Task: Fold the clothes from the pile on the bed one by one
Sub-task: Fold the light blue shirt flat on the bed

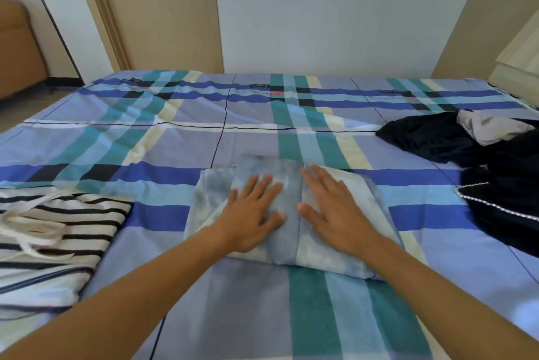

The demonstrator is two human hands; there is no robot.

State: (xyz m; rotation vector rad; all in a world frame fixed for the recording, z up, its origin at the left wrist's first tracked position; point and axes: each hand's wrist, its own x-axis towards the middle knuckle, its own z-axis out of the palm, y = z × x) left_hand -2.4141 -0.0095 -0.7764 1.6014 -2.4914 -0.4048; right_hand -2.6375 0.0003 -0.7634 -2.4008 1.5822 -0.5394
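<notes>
At the left edge, a striped garment (pixel 73 214) with white drawstrings is lying, seemingly folded, on the plaid bedsheet (pixel 175 141), apparently being set apart as finished work. In the middle, a pale blue mottled garment (pixel 291 181) is being pressed flat on the sheet, folded into a thick rectangle. It is being held down by the left hand (pixel 253 214), fingers straight and spread, nothing being gripped. The right hand (pixel 329 205) is being laid just beside it in the same flat, released way, likely so that the layers are being smoothed and the fold set. At the right, the pile of dark clothes (pixel 437 138), topped by a light grey piece (pixel 490 126), is waiting unfolded, well apart
</notes>
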